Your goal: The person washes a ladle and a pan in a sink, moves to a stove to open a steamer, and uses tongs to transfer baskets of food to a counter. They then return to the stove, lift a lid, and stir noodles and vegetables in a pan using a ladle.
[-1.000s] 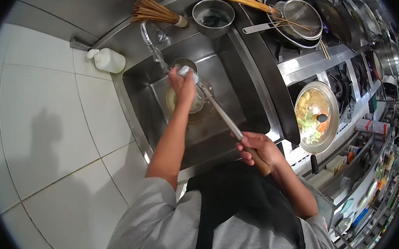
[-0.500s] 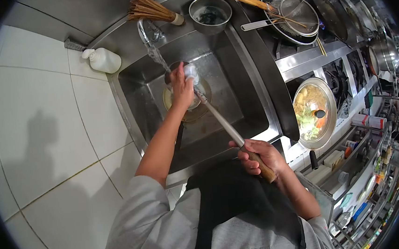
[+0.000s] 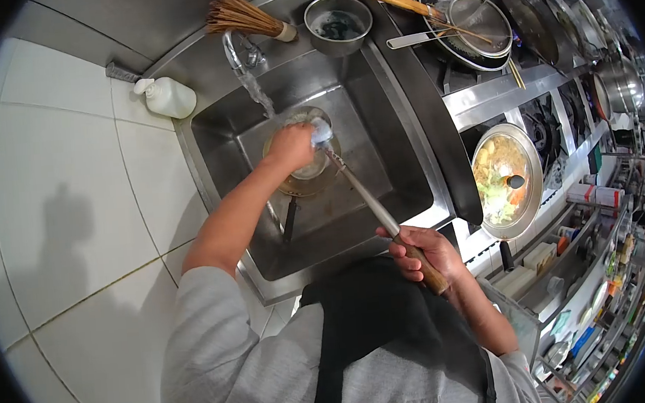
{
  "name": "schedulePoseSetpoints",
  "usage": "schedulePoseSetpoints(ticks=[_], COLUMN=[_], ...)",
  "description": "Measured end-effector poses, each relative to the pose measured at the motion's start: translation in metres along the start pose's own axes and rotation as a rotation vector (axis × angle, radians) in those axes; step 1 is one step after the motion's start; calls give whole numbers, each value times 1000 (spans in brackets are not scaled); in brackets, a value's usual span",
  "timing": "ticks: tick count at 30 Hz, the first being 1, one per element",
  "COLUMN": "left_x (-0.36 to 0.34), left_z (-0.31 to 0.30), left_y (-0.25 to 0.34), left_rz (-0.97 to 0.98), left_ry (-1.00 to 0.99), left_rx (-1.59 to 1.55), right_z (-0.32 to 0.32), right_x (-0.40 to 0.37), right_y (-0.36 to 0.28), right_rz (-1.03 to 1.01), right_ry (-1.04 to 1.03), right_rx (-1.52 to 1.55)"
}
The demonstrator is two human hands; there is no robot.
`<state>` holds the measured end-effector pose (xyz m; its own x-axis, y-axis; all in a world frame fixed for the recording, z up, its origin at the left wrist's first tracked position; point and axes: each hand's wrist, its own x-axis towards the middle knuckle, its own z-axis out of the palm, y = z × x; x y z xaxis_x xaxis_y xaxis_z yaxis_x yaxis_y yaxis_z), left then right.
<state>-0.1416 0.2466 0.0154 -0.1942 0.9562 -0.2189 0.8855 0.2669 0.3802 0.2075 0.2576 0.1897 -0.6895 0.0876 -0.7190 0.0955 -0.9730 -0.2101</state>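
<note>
My right hand (image 3: 426, 252) is wrapped around the wooden grip of a long metal wok ladle (image 3: 367, 196), which slants up and left over the sink. My left hand (image 3: 292, 146) is closed on a pale bluish-white scrubbing pad (image 3: 321, 133), pressed near the ladle's head. The pad and fingers partly hide that head. Below them, a shallow round pan with a black handle (image 3: 290, 221) lies in the sink (image 3: 365, 122). Water runs from the faucet (image 3: 232, 53), just beyond my left hand.
A bamboo brush (image 3: 247, 16) and a metal pot (image 3: 339, 24) stand on the sink's far ledge. A white pump bottle (image 3: 170, 97) is at the left. On the stove at right are a lidded pan of food (image 3: 504, 179) and a pan with a strainer (image 3: 479, 22).
My left hand has moved slightly down, out of the water stream, and its fingers have curled around the pad. My right hand keeps its hold on the ladle, nearly still.
</note>
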Motion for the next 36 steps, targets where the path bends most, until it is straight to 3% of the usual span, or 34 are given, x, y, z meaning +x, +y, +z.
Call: schedulePoseSetpoints(ticks=[1,4,7,11,14,17,20,21,25,28,31,34,36], left_x=[0,15,38,30,31,43,56,53,36,35,47,52,41], left_z=[0,18,25,15,23,15,27,28,23,23,20,29,34], left_y=[3,-9,-3,3,-14,-12,-3,2,-7,-23,-21,-7,-7], left_rz=[-67,-332,-597,-262,-191,-358,-330,-195,49,23,-233,-394,-366], left_ry=[-82,187,578,289,91,352,524,539,114,-67,256,415,174], left_rx=[89,-4,-248,-127,123,2,-208,-229,-39,240,58,-119,-142], right_z=[-1,4,12,17,11,13,19,20,7,4,7,17,8], right_x=[1,2,4,-3,-5,0,-2,-2,-5,-4,2,3,2], right_y=[1,0,-7,-5,-2,-5,-8,-8,-3,-4,-7,-9,-6], right_rz=[5,29,91,49,46,54,59,55,22,51,80,100,94], right_ry=[3,4,2,43,37,28,41,47,5,19,21,64,64], right_rx=[-9,-133,-193,-239,-174,-161,-198,-215,-167,-116,-128,-186,-221])
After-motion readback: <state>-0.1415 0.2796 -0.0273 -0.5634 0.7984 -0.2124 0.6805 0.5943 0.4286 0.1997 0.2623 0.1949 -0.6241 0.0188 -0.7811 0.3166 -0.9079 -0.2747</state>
